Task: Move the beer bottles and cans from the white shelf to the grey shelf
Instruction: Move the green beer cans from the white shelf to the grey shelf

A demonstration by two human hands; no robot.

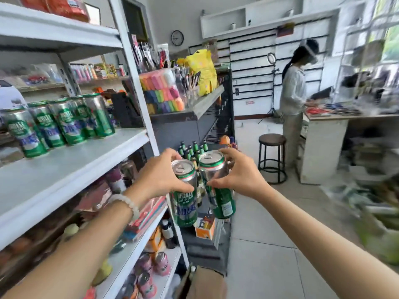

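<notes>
Green-and-silver cans fill both hands: the left hand [159, 175] wraps its fingers and thumb round the top of the left can [185, 195], and the right hand [239, 172] grips the right can [218, 186] likewise, the two cans tilted and nearly touching in mid-air past the front edge of the white shelf [71, 169]. Five more cans [58, 124] stand in a row near that shelf's back left. Beyond the hands, small green bottles [192, 149] cluster on the grey shelf [187, 117].
</notes>
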